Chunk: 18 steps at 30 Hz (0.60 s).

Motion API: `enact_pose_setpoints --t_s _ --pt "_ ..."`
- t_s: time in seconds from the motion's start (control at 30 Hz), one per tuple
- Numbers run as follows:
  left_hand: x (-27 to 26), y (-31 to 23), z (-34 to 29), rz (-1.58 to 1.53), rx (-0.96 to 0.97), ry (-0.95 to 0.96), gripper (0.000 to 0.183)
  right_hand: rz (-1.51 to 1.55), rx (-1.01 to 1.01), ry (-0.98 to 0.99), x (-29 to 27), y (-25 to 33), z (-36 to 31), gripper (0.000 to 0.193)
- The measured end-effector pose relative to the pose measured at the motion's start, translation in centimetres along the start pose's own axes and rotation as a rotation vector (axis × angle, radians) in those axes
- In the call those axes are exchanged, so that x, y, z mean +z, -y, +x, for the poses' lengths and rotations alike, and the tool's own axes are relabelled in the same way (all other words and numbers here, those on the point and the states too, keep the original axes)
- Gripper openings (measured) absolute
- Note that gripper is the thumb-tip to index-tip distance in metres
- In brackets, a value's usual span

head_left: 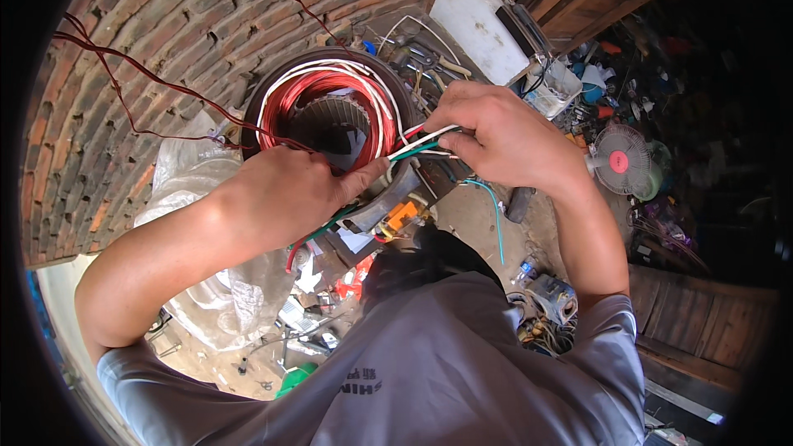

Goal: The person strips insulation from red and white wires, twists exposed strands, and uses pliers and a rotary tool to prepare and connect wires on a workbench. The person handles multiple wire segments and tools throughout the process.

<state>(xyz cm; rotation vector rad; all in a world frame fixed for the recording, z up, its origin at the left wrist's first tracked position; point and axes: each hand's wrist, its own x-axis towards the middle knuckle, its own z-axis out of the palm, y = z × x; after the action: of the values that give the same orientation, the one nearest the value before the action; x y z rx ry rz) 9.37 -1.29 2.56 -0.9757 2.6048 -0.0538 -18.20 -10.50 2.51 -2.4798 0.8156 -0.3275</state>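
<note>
Two hands work just beside the motor (330, 116): the left hand (289, 194) and right hand (504, 136) each pinch the wires (417, 147), apparently taut between them. Pulling harder could tear them from the copper coil (318, 87).

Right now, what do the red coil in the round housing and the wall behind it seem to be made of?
The coil looks like enamelled copper wire: thin glossy reddish strands in loops. The wall looks like fired brick, matte red-brown blocks with pale mortar joints.
</note>
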Motion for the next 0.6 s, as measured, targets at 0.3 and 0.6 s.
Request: enact_pose_setpoints --t_s 0.3,0.6 --pt "0.4 0.3 0.0 -0.028 0.003 0.012 0.076 0.114 -0.027 0.106 -0.4 -2.0 1.4 0.016" --pt "-0.7 0.5 0.5 -0.060 -0.025 0.106 0.075 0.108 0.336 0.463 -1.8 -1.1 6.3 0.020"
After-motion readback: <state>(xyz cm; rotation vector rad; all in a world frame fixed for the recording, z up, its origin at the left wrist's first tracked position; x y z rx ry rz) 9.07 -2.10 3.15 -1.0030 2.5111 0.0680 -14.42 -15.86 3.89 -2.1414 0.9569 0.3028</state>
